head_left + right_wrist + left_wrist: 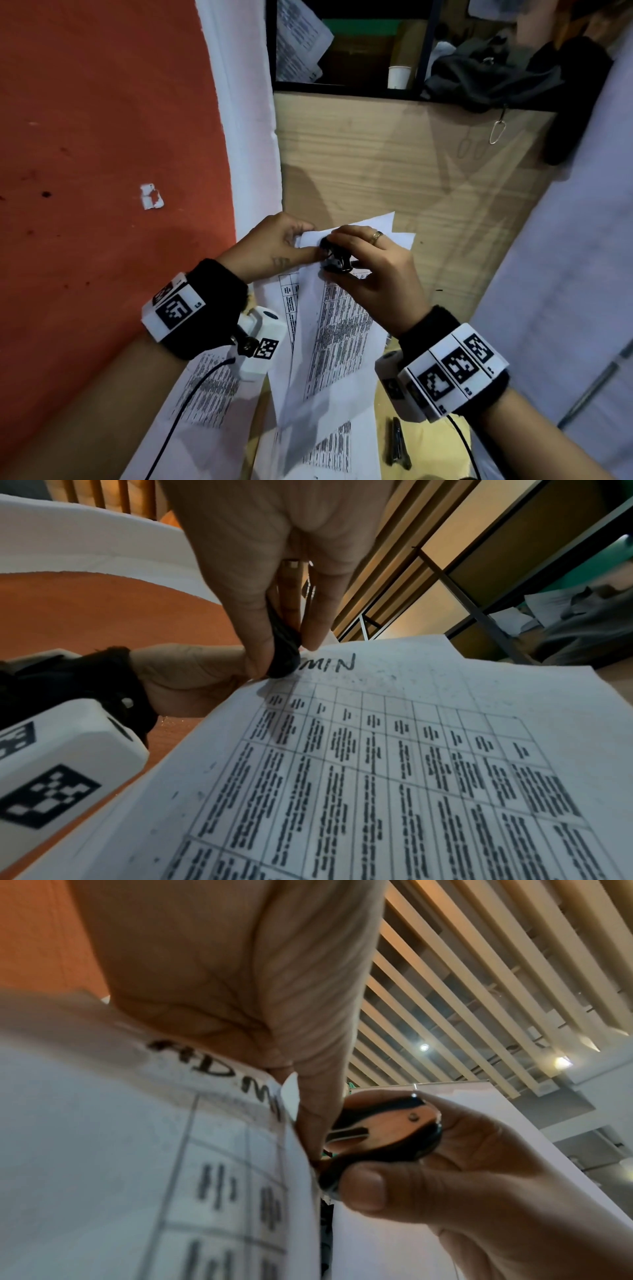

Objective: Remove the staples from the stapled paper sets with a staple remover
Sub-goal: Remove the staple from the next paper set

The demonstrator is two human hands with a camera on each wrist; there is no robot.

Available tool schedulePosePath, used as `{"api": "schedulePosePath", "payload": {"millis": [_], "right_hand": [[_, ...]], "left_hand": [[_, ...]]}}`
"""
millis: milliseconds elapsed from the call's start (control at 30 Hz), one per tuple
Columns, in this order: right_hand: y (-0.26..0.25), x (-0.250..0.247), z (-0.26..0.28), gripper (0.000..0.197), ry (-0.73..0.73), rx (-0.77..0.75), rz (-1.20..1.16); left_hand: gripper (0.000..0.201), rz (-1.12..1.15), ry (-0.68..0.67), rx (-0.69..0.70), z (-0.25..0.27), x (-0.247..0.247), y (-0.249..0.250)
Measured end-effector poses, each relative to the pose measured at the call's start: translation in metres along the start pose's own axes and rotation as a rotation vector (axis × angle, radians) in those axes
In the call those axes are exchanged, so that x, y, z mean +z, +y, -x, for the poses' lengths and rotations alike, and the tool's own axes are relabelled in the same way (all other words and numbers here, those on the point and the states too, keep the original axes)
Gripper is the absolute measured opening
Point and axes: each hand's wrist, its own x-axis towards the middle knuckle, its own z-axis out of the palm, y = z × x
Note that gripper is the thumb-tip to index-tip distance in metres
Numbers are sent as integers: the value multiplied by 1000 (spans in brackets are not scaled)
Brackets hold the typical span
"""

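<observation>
Right hand squeezes black staple remover at top corner of stapled paper set (printed table), raised over bench. Left hand pinches same corner.

Wooden desk carries everything here, pale grain running across it. Printed sheets fan out over its near half, overlapping one another, tables of dark text face up. Just right of the sheets, toward the near edge, a dark pen-like tool lies flat on bare wood. Beyond the sheets, bare wood.
</observation>
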Motion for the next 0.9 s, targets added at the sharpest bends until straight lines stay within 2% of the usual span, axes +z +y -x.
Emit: {"api": "schedulePosePath", "payload": {"millis": [133,567,667,767,833,900], "right_hand": [[-1,-1,0,33,-4,-45,49],[1,1,0,21,-31,-134,212],[1,0,0,21,-21,-139,198],[0,-1,0,20,-11,-115,117],[-1,-3,-1,21,-6,-60,21],[-2,-4,-1,24,0,1,-60]], "left_hand": [[48,25,-16,15,0,1,0],[55,82,-43,-11,4,1,6],[41,119,-61,-37,5,1,7],[6,170,-82,-64,7,0,11],[3,209,-97,-83,8,-1,13],[14,254,-91,-97,8,-1,13]]}}
